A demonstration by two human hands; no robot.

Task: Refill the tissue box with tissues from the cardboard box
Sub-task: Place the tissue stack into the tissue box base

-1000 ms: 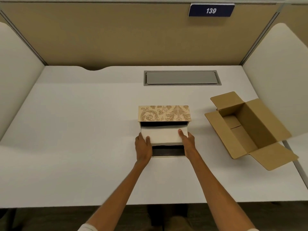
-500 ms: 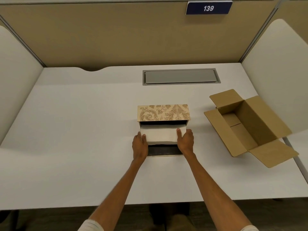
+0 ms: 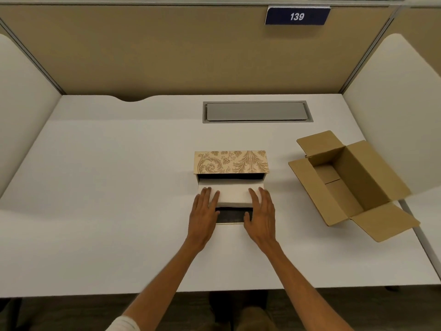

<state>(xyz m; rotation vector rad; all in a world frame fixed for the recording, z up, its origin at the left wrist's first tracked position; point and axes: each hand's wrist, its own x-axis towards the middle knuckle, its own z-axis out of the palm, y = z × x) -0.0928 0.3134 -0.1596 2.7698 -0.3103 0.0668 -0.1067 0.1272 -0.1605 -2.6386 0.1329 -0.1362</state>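
Observation:
The tissue box (image 3: 231,162) with a tan leaf pattern sits mid-desk, its near side open and a dark flap (image 3: 230,215) lying flat toward me. A white stack of tissues (image 3: 232,194) sits in the opening, partly inside. My left hand (image 3: 204,217) lies flat with its fingertips on the stack's left end. At the stack's right end my right hand (image 3: 260,215) rests the same way, fingers extended. The brown cardboard box (image 3: 353,182) lies open on the right and looks empty.
A grey cable hatch (image 3: 257,112) is set into the white desk (image 3: 107,187) behind the tissue box. White side panels stand left and right, and a tan partition with a "139" sign (image 3: 297,16) closes the back.
The tissue stack has slid farther into the patterned box. Both hands have flattened from gripping its ends to resting fingertips on top.

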